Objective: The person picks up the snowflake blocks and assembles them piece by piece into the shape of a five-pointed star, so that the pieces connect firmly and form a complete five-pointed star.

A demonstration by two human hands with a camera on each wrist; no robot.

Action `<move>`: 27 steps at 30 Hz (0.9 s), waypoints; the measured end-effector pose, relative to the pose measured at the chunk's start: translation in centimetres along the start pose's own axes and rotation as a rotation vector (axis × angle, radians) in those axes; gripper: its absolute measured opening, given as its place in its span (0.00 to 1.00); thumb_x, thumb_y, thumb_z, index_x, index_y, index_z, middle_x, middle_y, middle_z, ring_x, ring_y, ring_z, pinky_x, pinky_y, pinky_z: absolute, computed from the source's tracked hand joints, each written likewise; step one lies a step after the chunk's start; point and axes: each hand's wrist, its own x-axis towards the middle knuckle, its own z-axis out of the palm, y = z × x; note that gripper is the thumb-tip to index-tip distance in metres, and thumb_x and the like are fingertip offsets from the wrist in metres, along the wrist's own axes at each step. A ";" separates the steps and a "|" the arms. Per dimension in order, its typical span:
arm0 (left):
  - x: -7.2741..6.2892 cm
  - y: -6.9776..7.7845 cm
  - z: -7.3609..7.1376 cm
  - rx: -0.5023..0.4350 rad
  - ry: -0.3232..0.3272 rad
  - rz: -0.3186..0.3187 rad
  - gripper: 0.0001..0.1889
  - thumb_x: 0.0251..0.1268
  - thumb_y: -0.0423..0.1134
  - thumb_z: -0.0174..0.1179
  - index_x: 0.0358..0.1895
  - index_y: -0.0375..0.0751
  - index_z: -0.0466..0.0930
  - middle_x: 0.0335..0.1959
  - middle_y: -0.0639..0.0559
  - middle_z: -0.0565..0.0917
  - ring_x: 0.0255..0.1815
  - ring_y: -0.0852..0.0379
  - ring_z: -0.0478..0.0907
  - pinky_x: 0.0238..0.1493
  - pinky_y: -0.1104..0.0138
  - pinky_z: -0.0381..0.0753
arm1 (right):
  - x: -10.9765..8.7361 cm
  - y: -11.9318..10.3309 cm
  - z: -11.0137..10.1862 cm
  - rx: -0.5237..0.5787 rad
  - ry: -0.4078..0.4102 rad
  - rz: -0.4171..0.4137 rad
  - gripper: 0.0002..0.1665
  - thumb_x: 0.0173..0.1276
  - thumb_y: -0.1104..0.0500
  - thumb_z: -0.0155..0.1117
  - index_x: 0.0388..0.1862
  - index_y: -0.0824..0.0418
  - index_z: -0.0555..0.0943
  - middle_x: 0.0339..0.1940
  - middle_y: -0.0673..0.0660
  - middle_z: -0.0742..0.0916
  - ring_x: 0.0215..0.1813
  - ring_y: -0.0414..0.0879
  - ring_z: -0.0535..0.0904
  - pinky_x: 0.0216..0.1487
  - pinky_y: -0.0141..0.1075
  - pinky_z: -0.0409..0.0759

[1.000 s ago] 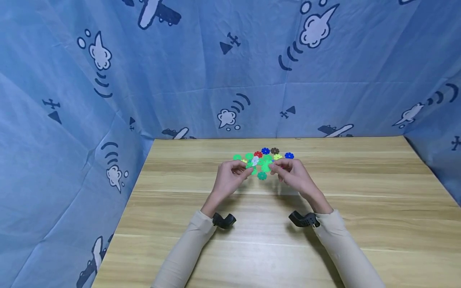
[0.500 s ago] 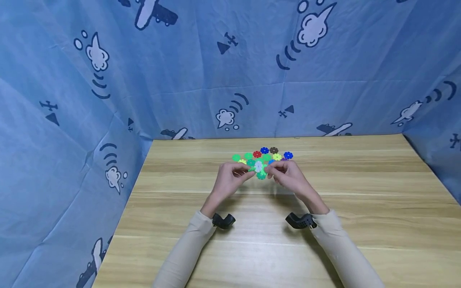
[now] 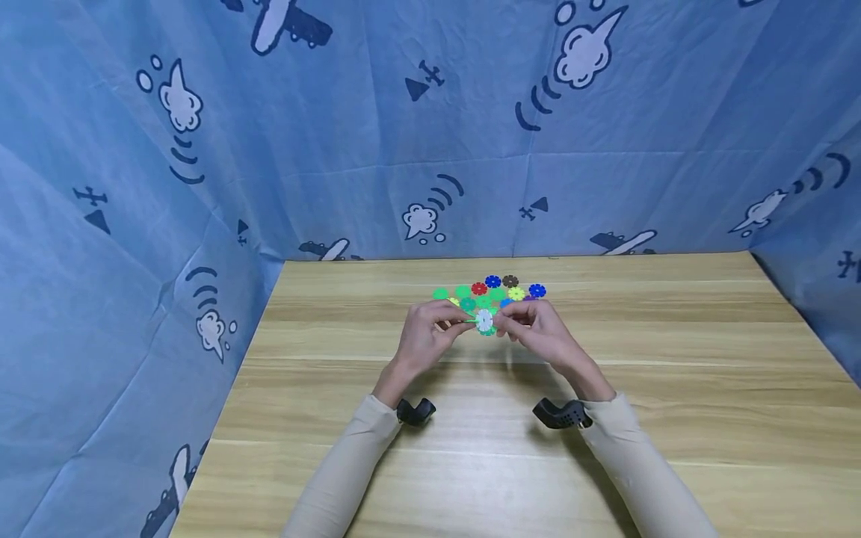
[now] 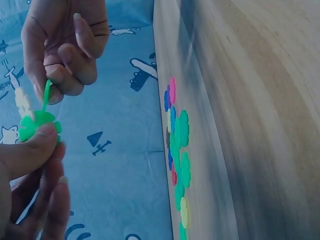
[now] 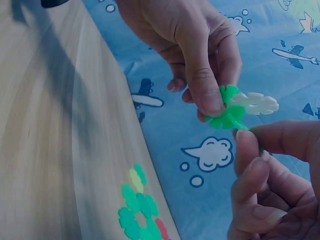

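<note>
My left hand (image 3: 430,329) pinches a green snowflake disc (image 4: 39,121) between thumb and fingers. A white snowflake disc (image 5: 260,103) stands out from that green one, its notched edge meeting it. From the other side, my right hand (image 3: 542,329) pinches a second green disc (image 4: 47,95), seen nearly edge-on, with its lower edge right at the first green disc's rim. The fingers of that hand hide much of it. Both hands are above the table, and in the head view the white disc overlaps the loose pieces behind.
Loose discs lie on the wooden table (image 3: 659,351) just beyond the hands: several green ones, a red disc (image 3: 479,288), a brown disc (image 3: 510,281), a yellow disc (image 3: 516,294) and a blue disc (image 3: 537,290). A patterned blue curtain (image 3: 363,134) hangs behind the table.
The hands have come closer together, the right one moving left. The white disc has shifted right and nearer to me. The right hand's green disc has turned from face-on to edge-on.
</note>
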 end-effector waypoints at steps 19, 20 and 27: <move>-0.2 0.0 -0.1 -0.001 0.048 0.063 0.03 0.55 0.28 0.76 0.33 0.36 0.93 0.30 0.45 0.92 0.27 0.55 0.84 0.27 0.76 0.82 | 0.0 0.5 0.9 0.096 0.011 -0.059 0.11 0.75 0.64 0.64 0.43 0.73 0.86 0.27 0.47 0.88 0.30 0.42 0.80 0.26 0.29 0.72; -0.2 0.0 -0.1 0.008 0.046 0.068 0.03 0.55 0.28 0.76 0.33 0.36 0.93 0.30 0.45 0.92 0.26 0.56 0.84 0.27 0.76 0.82 | 0.0 0.5 0.9 0.093 0.009 -0.061 0.10 0.75 0.64 0.64 0.43 0.72 0.86 0.27 0.47 0.88 0.30 0.42 0.80 0.27 0.29 0.72; -0.1 0.2 -0.2 0.057 0.036 0.105 0.03 0.55 0.28 0.76 0.32 0.36 0.93 0.29 0.45 0.92 0.24 0.57 0.83 0.26 0.74 0.82 | -0.1 0.6 0.9 0.099 0.008 -0.057 0.11 0.75 0.64 0.63 0.43 0.74 0.85 0.27 0.46 0.88 0.31 0.42 0.81 0.29 0.30 0.75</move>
